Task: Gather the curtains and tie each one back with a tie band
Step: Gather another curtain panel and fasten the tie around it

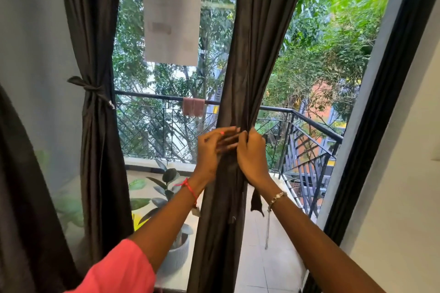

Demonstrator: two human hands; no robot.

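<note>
A dark grey curtain (250,54) hangs in front of the glass at the centre, bunched narrow at waist height. My right hand (252,157) grips the gathered folds from the right. My left hand (212,150) reaches round them from the left, its fingers laid across the bunch. A dark strip of the tie band (256,202) dangles below my right wrist. To the left, a second dark curtain (95,31) hangs gathered, with a knotted tie band (91,90) round its middle.
A paper sheet (172,19) is stuck on the window glass. Beyond the glass lie a balcony railing (309,123) and a potted plant (166,188) in a white ribbed pot. A black door frame (371,150) and white wall stand at the right.
</note>
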